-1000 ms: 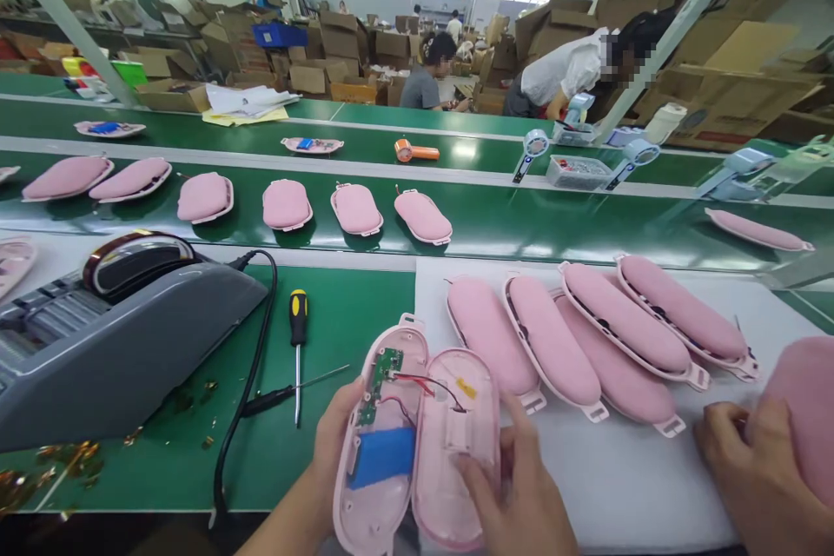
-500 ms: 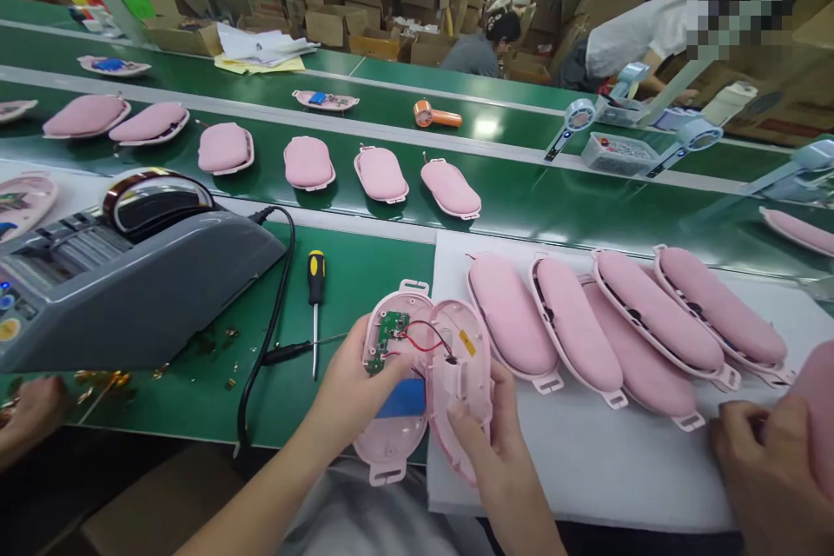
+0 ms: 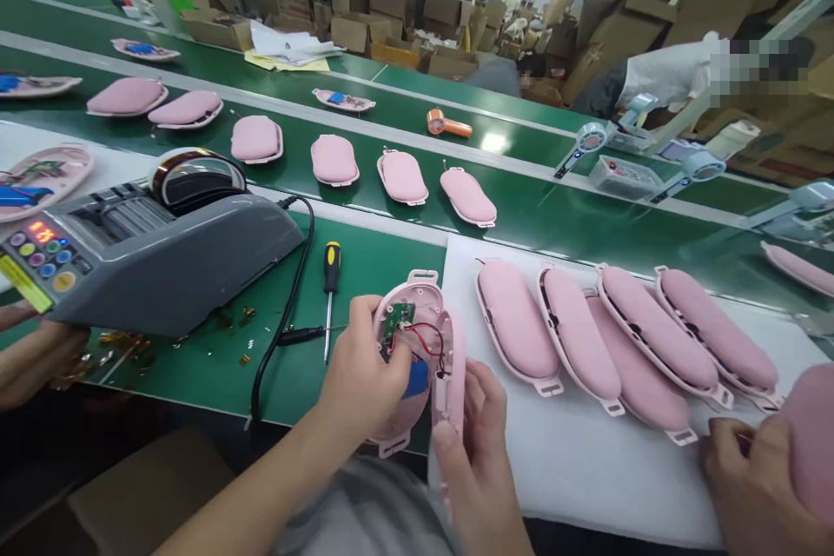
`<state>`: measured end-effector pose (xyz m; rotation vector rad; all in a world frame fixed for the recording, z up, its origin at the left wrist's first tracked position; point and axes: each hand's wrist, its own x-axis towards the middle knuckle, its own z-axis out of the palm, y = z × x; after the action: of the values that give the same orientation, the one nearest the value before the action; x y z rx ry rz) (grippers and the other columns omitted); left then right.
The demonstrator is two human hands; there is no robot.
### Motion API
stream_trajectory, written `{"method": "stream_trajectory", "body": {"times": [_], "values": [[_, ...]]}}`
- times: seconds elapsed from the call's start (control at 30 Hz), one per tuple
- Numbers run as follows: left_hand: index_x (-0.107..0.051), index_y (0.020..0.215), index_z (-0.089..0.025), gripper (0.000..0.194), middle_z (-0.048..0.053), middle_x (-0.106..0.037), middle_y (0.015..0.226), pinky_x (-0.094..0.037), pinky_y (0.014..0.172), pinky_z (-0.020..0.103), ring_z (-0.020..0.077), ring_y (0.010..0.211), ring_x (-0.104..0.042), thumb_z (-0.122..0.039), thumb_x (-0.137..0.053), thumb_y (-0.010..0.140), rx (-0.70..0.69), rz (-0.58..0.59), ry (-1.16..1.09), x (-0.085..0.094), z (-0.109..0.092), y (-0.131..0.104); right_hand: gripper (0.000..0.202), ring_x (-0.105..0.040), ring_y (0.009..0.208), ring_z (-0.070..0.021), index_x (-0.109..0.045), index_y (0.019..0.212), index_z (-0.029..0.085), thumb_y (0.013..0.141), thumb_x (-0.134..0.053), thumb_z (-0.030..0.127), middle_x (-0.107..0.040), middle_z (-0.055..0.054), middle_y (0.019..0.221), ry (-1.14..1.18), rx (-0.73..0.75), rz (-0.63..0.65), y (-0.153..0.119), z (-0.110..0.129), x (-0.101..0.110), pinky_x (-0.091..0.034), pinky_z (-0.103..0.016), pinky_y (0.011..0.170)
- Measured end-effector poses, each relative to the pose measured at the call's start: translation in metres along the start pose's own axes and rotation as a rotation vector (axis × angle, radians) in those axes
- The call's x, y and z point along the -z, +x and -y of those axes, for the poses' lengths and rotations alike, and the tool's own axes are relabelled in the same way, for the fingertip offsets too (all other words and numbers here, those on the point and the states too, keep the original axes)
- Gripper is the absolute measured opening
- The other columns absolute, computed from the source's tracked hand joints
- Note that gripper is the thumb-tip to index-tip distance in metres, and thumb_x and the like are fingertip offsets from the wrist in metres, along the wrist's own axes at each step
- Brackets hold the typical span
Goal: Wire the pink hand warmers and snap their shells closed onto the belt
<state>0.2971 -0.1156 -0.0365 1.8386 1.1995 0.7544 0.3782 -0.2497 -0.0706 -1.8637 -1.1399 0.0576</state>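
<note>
My left hand (image 3: 370,365) grips one half of an opened pink oval casing (image 3: 426,291), its thumb over the inside. A green circuit board (image 3: 399,321) and a blue block (image 3: 418,378), partly hidden by the thumb, sit in that half. Red and black wires (image 3: 426,339) run across to the other pink shell half (image 3: 456,365). That half is held by my right hand (image 3: 479,434), thumb inside and fingers behind, and stands tilted almost edge-on beside the first. A white part (image 3: 443,395) shows inside it.
Left are a grey tape dispenser (image 3: 188,256), a black cable (image 3: 303,269) and a yellow-black screwdriver (image 3: 331,278). Several closed pink casings (image 3: 518,317) lie on the white sheet (image 3: 573,478); more stand on the green conveyor (image 3: 553,226). Other people's hands (image 3: 762,478) are at both sides.
The right shell half has turned from facing me to nearly edge-on, closer to the left half. The camera view has shifted left. A co-worker's hand at left has moved to the dispenser.
</note>
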Motion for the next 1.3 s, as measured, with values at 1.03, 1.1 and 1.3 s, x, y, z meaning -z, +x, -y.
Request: {"method": "stream_trajectory", "body": {"times": [1.03,1.1,1.3], "values": [[-0.042,0.137,-0.028,0.047,0.007,-0.058,0.113,-0.049,0.066,0.028,0.0193,0.086,-0.063,-0.021,-0.046,0.09,-0.208,-0.033,0.188,0.0,-0.006,-0.001,0.05,-0.048,0.127,-0.0258,-0.048,0.132,0.029,0.086,-0.062,0.04,-0.05,-0.006,0.139,0.82,-0.426,0.1,0.023,0.012,-0.037,-0.042,-0.046,0.105],[-0.04,0.138,-0.025,0.047,0.008,-0.057,0.113,-0.049,0.067,0.029,0.0202,0.087,-0.063,-0.023,-0.043,0.092,-0.211,-0.064,0.184,-0.002,-0.01,-0.005,0.051,-0.051,0.124,-0.0259,-0.047,0.133,0.03,0.085,-0.063,0.04,-0.053,-0.006,0.136,0.839,-0.434,0.105,0.026,0.014,-0.038,-0.043,-0.046,0.105],[-0.033,0.139,-0.022,0.06,0.008,-0.055,0.121,-0.048,0.09,0.031,0.0213,0.112,-0.055,-0.017,-0.053,0.083,-0.073,-0.013,-0.134,-0.003,-0.001,-0.002,0.05,-0.052,0.123,-0.0259,-0.044,0.136,0.029,0.09,-0.056,0.042,-0.05,-0.007,0.139,0.872,-0.483,0.152,0.032,0.012,-0.034,-0.044,-0.045,0.103]]}}
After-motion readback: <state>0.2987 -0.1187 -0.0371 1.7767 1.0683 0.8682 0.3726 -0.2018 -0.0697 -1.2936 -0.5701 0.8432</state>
